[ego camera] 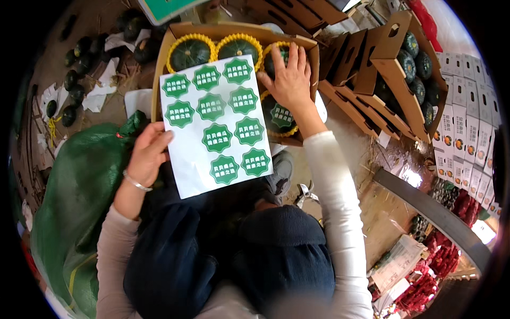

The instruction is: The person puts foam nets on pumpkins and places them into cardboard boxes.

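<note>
My left hand point(149, 149) grips the left edge of a white sheet of green scalloped stickers point(191, 159), each bearing white writing. The sheet lies over part of an open cardboard box point(314, 60) of dark green squashes. My right hand point(289, 77) rests with spread fingers on the squash at the box's upper right, where part of a green sticker shows beneath the fingers. Below it a squash with a green sticker point(282, 115) sits in yellow foam netting. Two squashes in yellow netting stand to the left along the far side, a middle one point(238, 48) and a left one point(191, 54).
A green woven sack point(75, 191) lies at the left, with loose squashes point(71, 79) on the floor beyond. Tilted cardboard boxes point(382, 60) of squashes stand at the right, near stacked white cartons point(464, 119). Metal pruning shears point(306, 194) lie beside my shoe point(283, 171).
</note>
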`<action>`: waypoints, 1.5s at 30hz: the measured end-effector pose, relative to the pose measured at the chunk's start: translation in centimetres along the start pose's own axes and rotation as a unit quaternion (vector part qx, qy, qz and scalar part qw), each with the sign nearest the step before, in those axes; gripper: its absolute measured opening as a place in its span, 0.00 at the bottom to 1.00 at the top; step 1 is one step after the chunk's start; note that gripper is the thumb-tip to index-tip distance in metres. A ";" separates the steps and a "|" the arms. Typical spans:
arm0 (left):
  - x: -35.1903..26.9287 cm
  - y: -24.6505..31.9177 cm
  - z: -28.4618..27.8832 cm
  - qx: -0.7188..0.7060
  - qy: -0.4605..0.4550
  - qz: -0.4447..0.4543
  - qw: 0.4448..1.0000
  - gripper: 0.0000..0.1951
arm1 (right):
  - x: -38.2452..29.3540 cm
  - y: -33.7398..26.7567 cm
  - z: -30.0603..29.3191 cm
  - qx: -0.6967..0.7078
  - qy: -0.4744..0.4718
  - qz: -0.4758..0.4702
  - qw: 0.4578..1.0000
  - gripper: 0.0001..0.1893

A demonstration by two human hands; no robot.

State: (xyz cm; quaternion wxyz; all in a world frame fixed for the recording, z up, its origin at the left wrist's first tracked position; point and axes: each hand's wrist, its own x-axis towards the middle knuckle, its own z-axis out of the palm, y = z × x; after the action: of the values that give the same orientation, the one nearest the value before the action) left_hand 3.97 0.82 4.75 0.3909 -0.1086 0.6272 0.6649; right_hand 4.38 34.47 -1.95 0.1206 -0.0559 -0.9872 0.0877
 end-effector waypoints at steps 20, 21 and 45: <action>-0.6 1.8 3.5 0.174 -0.052 0.258 0.949 0.21 | -2.2 -14.3 -7.5 0.573 -0.187 0.011 0.798 0.17; -0.8 2.2 3.9 0.145 -0.070 0.278 0.947 0.21 | -2.2 -14.3 -7.4 0.570 -0.189 0.010 0.799 0.16; 1.2 3.4 -8.7 -0.050 -0.002 0.058 0.997 0.19 | 5.1 -6.0 2.3 -0.005 -0.010 -0.163 0.987 0.32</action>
State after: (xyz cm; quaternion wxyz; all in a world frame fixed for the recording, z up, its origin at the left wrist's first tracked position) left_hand -2.08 -6.38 4.89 0.3472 -0.0905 0.5974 0.7172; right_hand -1.67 28.91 -1.89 0.1228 0.1064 -0.9847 0.0628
